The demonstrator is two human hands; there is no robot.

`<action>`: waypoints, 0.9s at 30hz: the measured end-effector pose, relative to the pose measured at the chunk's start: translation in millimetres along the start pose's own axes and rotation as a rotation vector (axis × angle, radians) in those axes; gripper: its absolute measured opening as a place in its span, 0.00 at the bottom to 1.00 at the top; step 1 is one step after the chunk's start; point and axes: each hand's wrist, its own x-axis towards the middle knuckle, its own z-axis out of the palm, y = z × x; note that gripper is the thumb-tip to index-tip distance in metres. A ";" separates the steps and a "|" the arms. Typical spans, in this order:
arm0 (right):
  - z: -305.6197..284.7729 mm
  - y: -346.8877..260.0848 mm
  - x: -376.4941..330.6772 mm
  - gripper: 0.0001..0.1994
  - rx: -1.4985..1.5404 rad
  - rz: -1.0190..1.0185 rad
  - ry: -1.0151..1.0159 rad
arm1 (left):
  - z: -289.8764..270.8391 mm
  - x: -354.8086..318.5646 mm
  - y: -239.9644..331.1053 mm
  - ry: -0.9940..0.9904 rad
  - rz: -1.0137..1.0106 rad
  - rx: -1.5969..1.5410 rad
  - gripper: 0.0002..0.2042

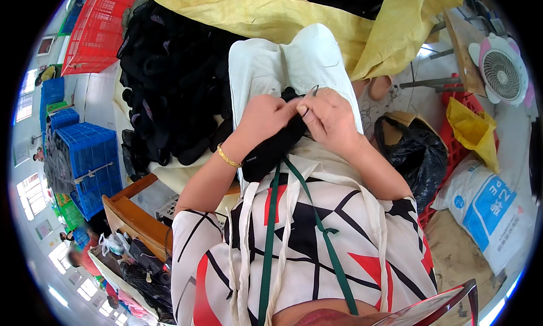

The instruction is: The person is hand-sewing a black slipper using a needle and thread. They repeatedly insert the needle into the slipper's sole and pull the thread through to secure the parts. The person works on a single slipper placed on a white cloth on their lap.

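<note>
I have a black sock [275, 146] across my lap, on the white cloth [294, 63] over my knees. My left hand [263, 115] is closed around its upper part and my right hand [328, 118] pinches its top edge beside it, with small snips [313, 91] poking up between my fingers. I judge this piece is mid-trim, not finished. A big heap of black socks [169, 82] lies to my left on the yellow sheet [317, 20]; whether those are done I cannot tell.
</note>
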 end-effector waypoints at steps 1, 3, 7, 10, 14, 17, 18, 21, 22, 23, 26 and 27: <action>-1.4 -1.2 -1.2 0.03 0.007 -0.040 -0.020 | 0.7 0.1 2.3 -0.060 -0.025 0.086 0.19; -9.5 -0.6 -5.6 0.04 0.009 -0.084 -0.083 | -2.6 0.1 4.5 -0.160 -0.070 0.162 0.18; -48.1 24.3 -20.6 0.05 0.105 0.400 -0.114 | -9.4 -6.0 -22.9 -0.177 -0.066 -0.100 0.10; -56.0 49.3 -32.9 0.08 0.264 0.753 -0.077 | -15.1 -13.0 -27.6 -0.165 -0.110 -0.179 0.09; -27.7 33.8 -12.0 0.08 0.115 0.555 -0.271 | -16.7 -17.3 -23.9 -0.132 -0.130 -0.182 0.10; 5.2 28.1 5.2 0.02 -0.097 0.258 -0.371 | -17.7 -17.7 -27.1 -0.126 -0.127 -0.199 0.10; 12.8 27.2 10.3 0.02 -0.177 0.186 -0.406 | -18.1 -17.1 -26.7 -0.128 -0.127 -0.205 0.10; 29.0 33.7 16.5 0.03 -0.271 0.059 -0.462 | -20.7 -15.2 -27.3 -0.143 -0.110 -0.243 0.09; 32.5 36.4 16.8 0.03 -0.276 0.031 -0.477 | -20.8 -15.6 -28.3 -0.148 -0.103 -0.261 0.09; 33.9 38.0 18.2 0.03 -0.270 0.024 -0.498 | -20.3 -14.6 -32.3 -0.146 -0.086 -0.270 0.09; 35.5 42.0 19.6 0.04 -0.221 0.035 -0.551 | -15.5 -8.9 -51.6 -0.141 -0.049 -0.317 0.07; 35.7 43.3 19.5 0.04 -0.183 0.058 -0.560 | -13.8 -7.4 -57.1 -0.138 -0.047 -0.347 0.07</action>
